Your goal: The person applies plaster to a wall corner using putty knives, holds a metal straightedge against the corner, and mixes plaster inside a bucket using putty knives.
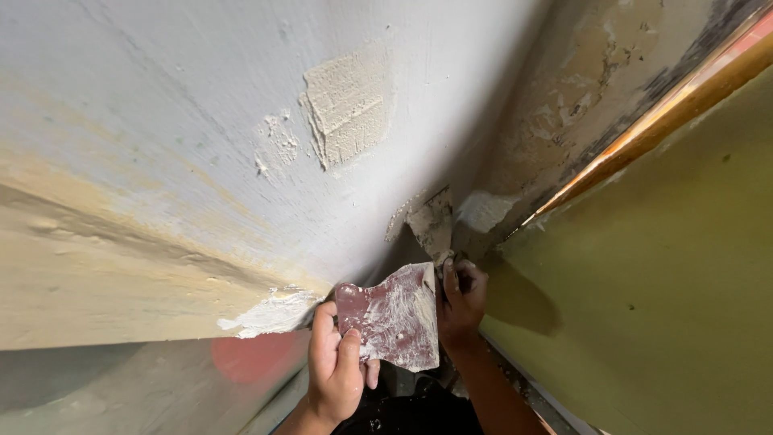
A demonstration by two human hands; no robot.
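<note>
At the bottom of the wall corner, the left hand (334, 374) pinches a putty-smeared red plate (392, 316); the right hand (461, 296) is closed on a small tool, likely a scraper, mostly hidden, at the corner patch (435, 221); overloaded wet filler could drop or smear the green wall (660, 282).

Putty-smeared maroon board (392, 316), held upright

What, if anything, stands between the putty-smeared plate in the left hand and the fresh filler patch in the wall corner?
Nothing visible. The plate, held by the left hand, has open space up to the corner patch; the right hand sits beside its edge, not across it.
</note>
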